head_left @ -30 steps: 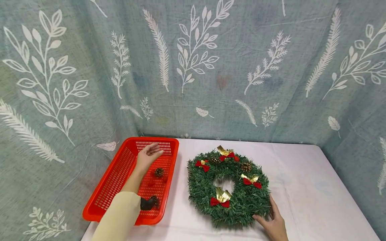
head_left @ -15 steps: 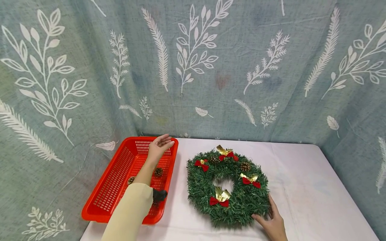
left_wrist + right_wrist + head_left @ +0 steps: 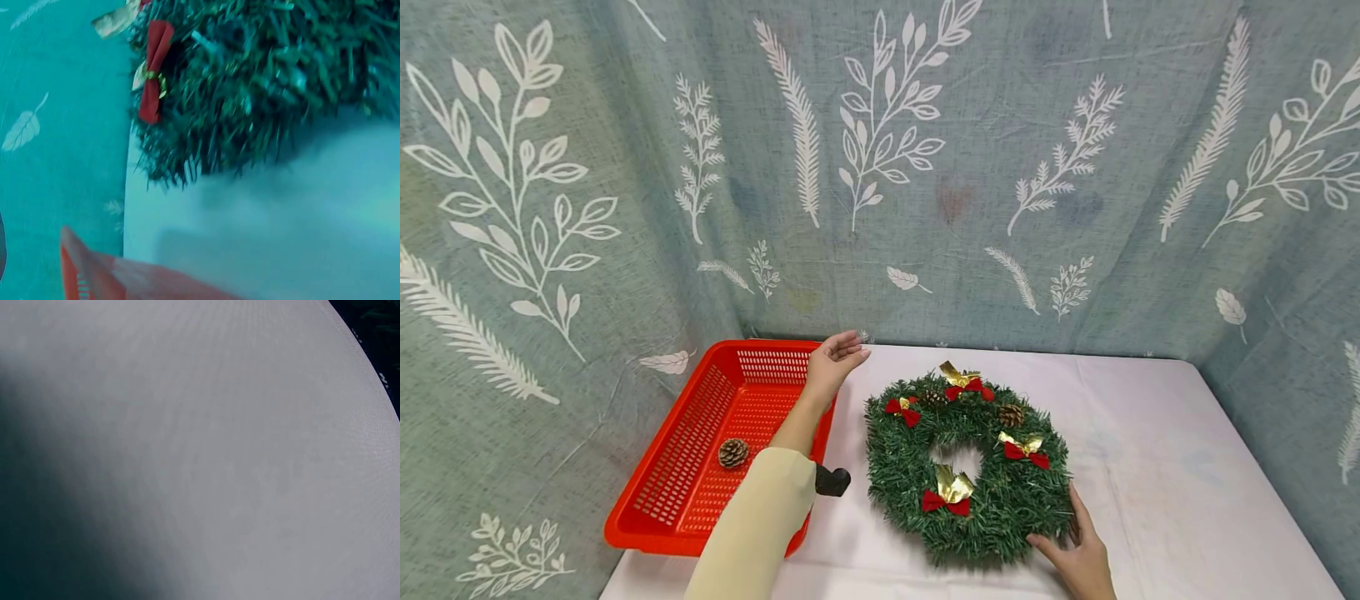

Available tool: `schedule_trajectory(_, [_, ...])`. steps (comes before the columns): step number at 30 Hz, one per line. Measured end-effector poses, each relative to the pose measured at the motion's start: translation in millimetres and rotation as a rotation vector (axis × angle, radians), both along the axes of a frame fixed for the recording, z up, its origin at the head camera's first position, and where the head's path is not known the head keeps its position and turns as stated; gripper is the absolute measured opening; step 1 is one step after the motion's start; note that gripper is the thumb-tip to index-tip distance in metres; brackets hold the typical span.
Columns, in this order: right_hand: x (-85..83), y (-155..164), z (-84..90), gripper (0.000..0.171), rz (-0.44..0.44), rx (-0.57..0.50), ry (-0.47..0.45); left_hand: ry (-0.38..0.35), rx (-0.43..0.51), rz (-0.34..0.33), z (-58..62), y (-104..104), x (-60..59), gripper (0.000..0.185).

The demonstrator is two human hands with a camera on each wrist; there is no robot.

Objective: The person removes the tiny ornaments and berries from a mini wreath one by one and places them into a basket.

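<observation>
A round green Christmas wreath lies on the white table, decorated with several red-and-gold bows and pine cones. At its lower right edge my right hand grips the rim, thumb and index finger spread along the needles. My left hand is over the back right corner of the red basket, left of the wreath. Its fingers are together and loosely bent, thumb apart, with nothing showing between them. In the left wrist view, the wreath's green edge and a red bow appear up close.
In the basket lies a pine cone; the left sleeve covers part of the basket's right side. A leaf-patterned curtain hangs behind the table. Mostly blurred pale fabric fills the right wrist view.
My left hand has moved right, from above the basket's inside to its back right corner. The pine cone under the arm has come into view. The right hand and the wreath have stayed put.
</observation>
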State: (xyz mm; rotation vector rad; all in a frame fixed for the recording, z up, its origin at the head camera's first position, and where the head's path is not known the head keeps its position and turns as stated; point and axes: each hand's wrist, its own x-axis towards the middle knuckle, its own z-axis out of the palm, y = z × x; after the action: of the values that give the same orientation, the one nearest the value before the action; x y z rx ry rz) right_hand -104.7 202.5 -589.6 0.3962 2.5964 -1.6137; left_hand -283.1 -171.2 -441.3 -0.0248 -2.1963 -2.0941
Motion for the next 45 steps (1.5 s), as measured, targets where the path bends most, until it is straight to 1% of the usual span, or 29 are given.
schedule_trajectory(8, [-0.4, -0.5, -1.2, 0.112, 0.002, 0.001, -0.004, -0.004, -0.03, 0.003, -11.2, 19.7, -0.2, 0.043])
schedule_trajectory(13, [-0.7, 0.0, -0.9, 0.113, 0.002, -0.002, -0.019, 0.014, -0.034, 0.038, -19.0, 31.0, -1.1, 0.042])
schedule_trajectory(16, [-0.3, 0.5, -0.5, 0.114, -0.003, 0.003, -0.021, 0.023, -0.035, 0.047, -23.2, 39.2, -0.5, 0.042])
schedule_trajectory(20, [0.4, 0.6, -0.2, 0.113, -0.007, -0.004, -0.014, 0.013, -0.049, 0.055, -29.9, 48.9, -0.2, 0.04])
schedule_trajectory(23, [0.2, 0.3, -0.1, 0.112, -0.006, -0.014, -0.011, -0.002, -0.079, 0.063, -38.2, 54.3, -1.1, 0.039])
schedule_trajectory(25, [-0.3, 0.0, -0.5, 0.112, -0.004, -0.017, -0.003, -0.01, -0.125, 0.069, -44.7, 57.8, -1.6, 0.038])
schedule_trajectory(30, [-0.2, -0.1, -2.3, 0.112, 0.0, -0.02, 0.01, -0.049, -0.229, 0.048, -58.2, 67.9, 2.5, 0.039])
schedule_trajectory(33, [-1.1, -0.5, -1.9, 0.111, 0.003, -0.021, 0.008, -0.083, -0.241, 0.037, -62.1, 73.1, 5.1, 0.037])
schedule_trajectory(36, [-1.7, -1.0, -1.2, 0.111, 0.006, -0.017, 0.003, -0.1, -0.239, 0.032, -67.3, 76.5, 6.0, 0.036])
schedule_trajectory(42, [-0.6, -0.5, -1.0, 0.112, -0.005, 0.012, -0.008, -0.084, -0.351, -0.009, -77.7, 78.7, 9.8, 0.039])
schedule_trajectory(45, [0.1, -0.7, -2.0, 0.113, -0.007, 0.012, -0.01, -0.082, -0.389, 0.006, -82.6, 77.8, 11.6, 0.035])
